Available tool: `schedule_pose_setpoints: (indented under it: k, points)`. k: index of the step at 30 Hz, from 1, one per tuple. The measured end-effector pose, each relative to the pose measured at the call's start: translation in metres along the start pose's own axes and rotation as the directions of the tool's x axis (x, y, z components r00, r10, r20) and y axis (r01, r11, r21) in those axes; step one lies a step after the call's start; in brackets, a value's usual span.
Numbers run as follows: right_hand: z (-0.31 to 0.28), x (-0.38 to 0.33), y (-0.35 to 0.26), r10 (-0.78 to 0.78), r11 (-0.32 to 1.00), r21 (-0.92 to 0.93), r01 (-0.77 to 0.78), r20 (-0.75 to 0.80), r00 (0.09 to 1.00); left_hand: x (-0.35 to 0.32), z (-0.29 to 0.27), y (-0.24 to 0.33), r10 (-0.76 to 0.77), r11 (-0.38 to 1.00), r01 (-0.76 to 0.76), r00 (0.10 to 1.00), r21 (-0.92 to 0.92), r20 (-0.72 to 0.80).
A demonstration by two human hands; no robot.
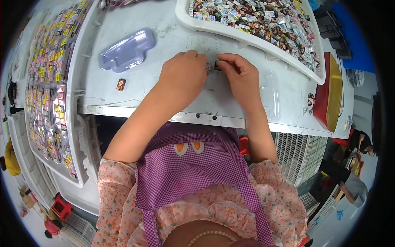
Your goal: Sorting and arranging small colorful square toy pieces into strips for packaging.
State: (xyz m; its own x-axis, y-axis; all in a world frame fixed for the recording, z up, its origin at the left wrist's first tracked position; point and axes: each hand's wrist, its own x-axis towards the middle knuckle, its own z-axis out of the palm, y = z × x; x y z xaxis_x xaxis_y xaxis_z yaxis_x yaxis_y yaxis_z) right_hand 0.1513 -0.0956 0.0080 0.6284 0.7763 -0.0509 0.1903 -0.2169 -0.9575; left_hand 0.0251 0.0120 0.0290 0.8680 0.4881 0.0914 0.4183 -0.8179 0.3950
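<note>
Over the white table my left hand (183,76) is closed, its fingers curled and mostly hidden by its back. At its fingertips shows a small pale box (208,66). My right hand (243,76) pinches a small dark box (217,65) between thumb and forefinger, a short gap from the pale one. Left of my hands a small brown box (121,85) lies on the table. Beyond it rests a clear, bluish moulded plastic tray (127,50). Beside my right wrist is another clear plastic piece (270,94).
A white bin (251,36) full of small mixed boxes stands at the far right. To the left, a white crate (78,103) holds many filled clear packs. A red and gold tin (329,92) sits at the right edge. Other people are around the room.
</note>
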Motion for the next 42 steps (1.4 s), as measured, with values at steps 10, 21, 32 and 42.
schedule_pose_setpoints:
  k: [10,21,32,42]
  points:
    - [0.0,-0.001,0.002,-0.008,1.0,0.028,0.008,-0.013,1.0,0.005,-0.006,-0.003,-0.147,0.973,0.158,0.986,-0.169,0.078]
    - [0.005,0.009,0.001,-0.137,0.975,-0.154,0.161,0.156,0.978,0.003,-0.008,-0.003,-0.169,0.965,0.195,0.974,-0.174,0.151]
    - [0.014,0.006,0.003,-0.156,0.928,-0.33,0.172,0.075,0.985,-0.011,-0.008,-0.015,0.018,0.985,-0.01,0.999,-0.175,0.041]
    - [0.002,-0.009,-0.003,-0.584,0.589,-0.54,0.601,0.229,0.779,-0.042,-0.025,-0.032,-0.245,0.737,0.13,0.966,-0.663,-0.083]
